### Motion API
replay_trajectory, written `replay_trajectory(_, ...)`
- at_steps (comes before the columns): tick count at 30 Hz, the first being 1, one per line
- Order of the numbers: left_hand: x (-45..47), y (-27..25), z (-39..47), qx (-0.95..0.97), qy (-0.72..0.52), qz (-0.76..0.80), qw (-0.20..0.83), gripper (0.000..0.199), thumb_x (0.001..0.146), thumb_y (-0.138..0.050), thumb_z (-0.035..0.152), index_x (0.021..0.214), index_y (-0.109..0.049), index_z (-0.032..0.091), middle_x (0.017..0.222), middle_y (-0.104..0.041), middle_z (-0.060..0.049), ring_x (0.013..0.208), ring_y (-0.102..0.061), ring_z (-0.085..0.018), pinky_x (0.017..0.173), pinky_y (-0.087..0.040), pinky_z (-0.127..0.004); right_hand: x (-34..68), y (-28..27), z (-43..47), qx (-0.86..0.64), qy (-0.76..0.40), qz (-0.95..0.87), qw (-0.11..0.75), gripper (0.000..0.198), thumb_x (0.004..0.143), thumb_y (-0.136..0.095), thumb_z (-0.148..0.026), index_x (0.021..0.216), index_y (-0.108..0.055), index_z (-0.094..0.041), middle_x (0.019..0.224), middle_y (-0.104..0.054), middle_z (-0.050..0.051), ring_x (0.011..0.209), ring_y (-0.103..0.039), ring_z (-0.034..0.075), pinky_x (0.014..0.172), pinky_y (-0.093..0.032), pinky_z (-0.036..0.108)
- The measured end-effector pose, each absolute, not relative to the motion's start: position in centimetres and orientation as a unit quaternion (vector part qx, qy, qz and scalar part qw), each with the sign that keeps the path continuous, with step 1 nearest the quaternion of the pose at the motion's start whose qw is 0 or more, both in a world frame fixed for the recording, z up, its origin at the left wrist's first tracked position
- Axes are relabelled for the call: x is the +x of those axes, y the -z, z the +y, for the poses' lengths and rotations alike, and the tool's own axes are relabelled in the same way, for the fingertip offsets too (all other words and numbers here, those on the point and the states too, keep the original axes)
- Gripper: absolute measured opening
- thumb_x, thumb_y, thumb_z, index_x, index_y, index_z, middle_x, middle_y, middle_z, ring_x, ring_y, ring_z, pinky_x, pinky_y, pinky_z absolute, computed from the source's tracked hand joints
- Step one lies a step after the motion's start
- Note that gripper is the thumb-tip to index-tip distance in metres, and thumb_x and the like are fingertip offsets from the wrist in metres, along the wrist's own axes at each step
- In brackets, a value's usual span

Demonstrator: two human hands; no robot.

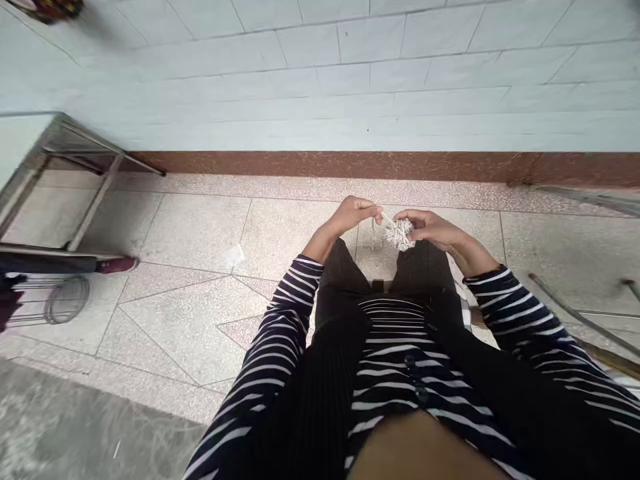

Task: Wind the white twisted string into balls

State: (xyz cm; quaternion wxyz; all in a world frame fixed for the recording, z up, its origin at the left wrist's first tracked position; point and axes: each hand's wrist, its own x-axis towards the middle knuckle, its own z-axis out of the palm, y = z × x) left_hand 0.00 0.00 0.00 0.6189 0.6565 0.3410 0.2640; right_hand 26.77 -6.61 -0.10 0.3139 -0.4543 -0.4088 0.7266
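A small white tufted bundle [399,234], made of many short thin pieces, is held above my lap. My right hand [436,231] grips it from the right side, fingers over the top and thumb near its edge. From its upper left comes a thin white strand [387,218], and my left hand [354,215] pinches the outer end between thumb and fingertips. What exactly the bundle is made of is too small to tell. Both hands are close together, just beyond my knees.
A tiled wall [320,87] with a brown base strip runs across in front. On the left stand a metal-framed table [95,133] and a person's shoe [117,265] beside a wire rack [67,300]. White paper [234,256] lies on the floor. Metal legs [575,310] stand at right.
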Motion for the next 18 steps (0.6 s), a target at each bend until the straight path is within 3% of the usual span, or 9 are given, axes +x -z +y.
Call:
replay_trajectory(4,1.9,1.7,-0.4,0.629,-0.270,0.343,0.643,0.047,0.084,-0.086,0.062,0.073,-0.083,0.016,0.083,-0.082,-0.008,0.086,-0.075,-0.019,0.099,-0.057,-0.036,26.6,0.4,-7.8,-0.389,-0.779,-0.356,0.339,0.061,0.058,-0.098,-0.018,0.115,-0.080,-0.024,0.102,-0.076,0.002,0.082,-0.071,0.016,0.067,-0.061,0.023)
replay_trajectory(9,2.4,3.1,-1.4,0.626,-0.248,0.293,0.679,0.044,0.088,-0.084,0.060,0.079,-0.083,0.016,0.089,-0.082,-0.007,0.093,-0.076,-0.020,0.102,-0.055,-0.037,27.2,0.2,-8.8,-0.311,-0.806,-0.310,0.397,0.091,0.059,-0.091,-0.024,0.147,-0.066,-0.029,0.120,-0.080,0.006,0.090,-0.078,0.024,0.067,-0.069,0.036)
replay_trajectory(12,1.7,3.9,-1.7,0.638,-0.231,0.291,0.674,0.041,0.094,-0.079,0.055,0.080,-0.082,0.016,0.091,-0.082,-0.008,0.095,-0.076,-0.020,0.104,-0.053,-0.036,27.9,-0.7,-8.7,-0.322,-0.785,-0.310,0.428,0.085,0.057,-0.087,-0.026,0.140,-0.068,-0.028,0.124,-0.080,0.008,0.099,-0.079,0.030,0.067,-0.071,0.041)
replay_trajectory(15,0.8,5.1,-1.5,0.652,-0.230,0.338,0.638,0.036,0.091,-0.078,0.051,0.078,-0.082,0.017,0.089,-0.082,-0.006,0.093,-0.074,-0.019,0.103,-0.051,-0.035,28.7,-2.4,-8.3,-0.345,-0.734,-0.320,0.489,0.073,0.057,-0.087,-0.028,0.127,-0.069,-0.029,0.126,-0.079,0.009,0.118,-0.077,0.037,0.077,-0.073,0.050)
replay_trajectory(18,0.0,6.0,-0.9,0.649,-0.244,0.374,0.616,0.032,0.088,-0.077,0.047,0.078,-0.082,0.017,0.088,-0.081,-0.005,0.093,-0.072,-0.019,0.104,-0.049,-0.034,29.5,-4.7,-7.8,-0.378,-0.679,-0.318,0.543,0.068,0.055,-0.089,-0.027,0.120,-0.067,-0.030,0.122,-0.080,0.008,0.124,-0.075,0.039,0.086,-0.072,0.057)
